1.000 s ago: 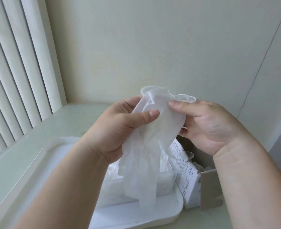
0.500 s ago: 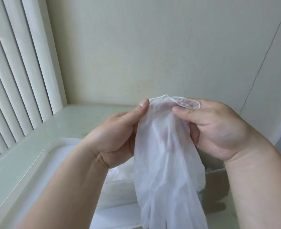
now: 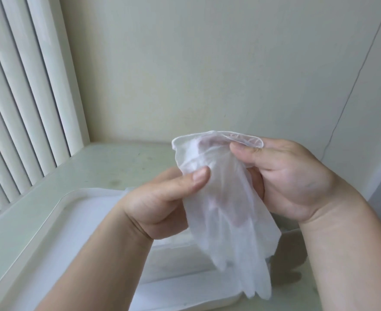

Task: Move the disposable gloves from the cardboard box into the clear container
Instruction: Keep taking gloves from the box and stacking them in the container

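A translucent white disposable glove (image 3: pixel 225 212) hangs in the air between both hands, cuff up and fingers down. My right hand (image 3: pixel 290 178) pinches the cuff's right rim between thumb and fingers. My left hand (image 3: pixel 162 200) pinches the glove's left side lower down, thumb on top. Below them the clear container (image 3: pixel 174 259) is mostly hidden by my left arm and the glove. The cardboard box (image 3: pixel 290 250) shows only as a brown flap behind the glove, at the lower right.
A white tray (image 3: pixel 57 212) on the pale countertop carries the container. Vertical blinds (image 3: pixel 16 108) fill the left side. A plain wall stands close behind, with a thin cable (image 3: pixel 351 97) running down it at the right.
My left hand let go of the cuff's top edge and slid down the glove's left side. The cuff now stands more open and the glove hangs a little further right.
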{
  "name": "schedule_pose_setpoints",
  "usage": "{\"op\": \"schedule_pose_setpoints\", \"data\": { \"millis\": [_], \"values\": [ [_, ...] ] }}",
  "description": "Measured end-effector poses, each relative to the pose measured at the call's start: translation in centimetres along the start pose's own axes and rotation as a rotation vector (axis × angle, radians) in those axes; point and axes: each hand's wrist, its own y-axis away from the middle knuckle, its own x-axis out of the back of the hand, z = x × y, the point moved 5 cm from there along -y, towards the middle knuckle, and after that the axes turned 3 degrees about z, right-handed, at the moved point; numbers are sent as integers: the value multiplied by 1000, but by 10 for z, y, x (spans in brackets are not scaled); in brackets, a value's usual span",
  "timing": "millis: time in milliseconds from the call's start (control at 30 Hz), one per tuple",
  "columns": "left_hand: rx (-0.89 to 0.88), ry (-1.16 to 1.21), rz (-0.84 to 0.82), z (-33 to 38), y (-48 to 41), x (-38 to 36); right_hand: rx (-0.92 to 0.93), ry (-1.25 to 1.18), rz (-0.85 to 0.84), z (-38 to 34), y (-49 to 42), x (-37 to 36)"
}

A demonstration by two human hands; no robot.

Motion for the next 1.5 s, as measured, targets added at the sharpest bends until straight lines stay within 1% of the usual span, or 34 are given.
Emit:
{"op": "schedule_pose_setpoints", "data": {
  "millis": [33, 100, 167, 233, 300, 333, 367, 400, 467, 500, 567, 600, 633, 667, 800, 867, 967, 1033, 1133, 1200, 1300, 1433, 1500],
  "values": [
    [10, -1, 27, 1, 0, 0, -14, 39, 33, -1, 2, 1],
    [53, -16, 174, 2, 1, 9, -30, 169, 118, -6, 6, 4],
    [51, -31, 299, 7, 5, 20, -30, 271, 216, -13, 8, 12],
    [19, -51, 336, 19, 11, 24, -17, 390, 394, -19, 8, 30],
    [14, -37, 377, 28, 15, 29, -29, 681, 579, -23, 11, 50],
    [25, -2, 407, 29, 16, 34, -83, 830, 603, -20, 11, 56],
    [38, 30, 436, 30, 16, 38, -171, 942, 581, -15, 11, 58],
    [43, 56, 449, 31, 16, 41, -279, 1017, 523, -7, 11, 58],
    [52, 119, 421, 30, 15, 40, -479, 1163, 382, 10, 11, 54],
    [58, 160, 411, 31, 15, 40, -544, 1236, 324, 16, 10, 51],
    [84, 234, 386, 30, 18, 41, -582, 1343, 238, 28, 3, 48],
    [94, 279, 319, 31, 19, 40, -578, 1398, 207, 33, -1, 48],
    [89, 308, 284, 32, 21, 40, -577, 1454, 195, 36, -3, 49],
    [68, 308, 282, 33, 23, 40, -575, 1489, 209, 37, -4, 51],
    [100, 338, 234, 27, 23, 46, -535, 1432, 355, 28, 0, 57],
    [101, 305, 301, 27, 24, 50, -458, 1408, 415, 18, 1, 58],
    [103, 273, 352, 27, 20, 51, -311, 1440, 557, -6, 8, 56],
    [72, 248, 403, 30, 19, 49, -283, 1483, 625, -18, 14, 61],
    [68, 204, 422, 31, 15, 41, -229, 1494, 686, -30, 20, 67],
    [80, 183, 441, 29, 13, 40, -88, 1447, 704, -38, 23, 64],
    [65, 145, 499, 27, 10, 37, 142, 1245, 660, -49, 27, 54],
    [38, 41, 623, 23, 7, 38, 258, 782, 501, -53, 26, 39],
    [33, 5, 637, 22, 6, 36, 295, 524, 446, -54, 25, 30]
  ]
}}
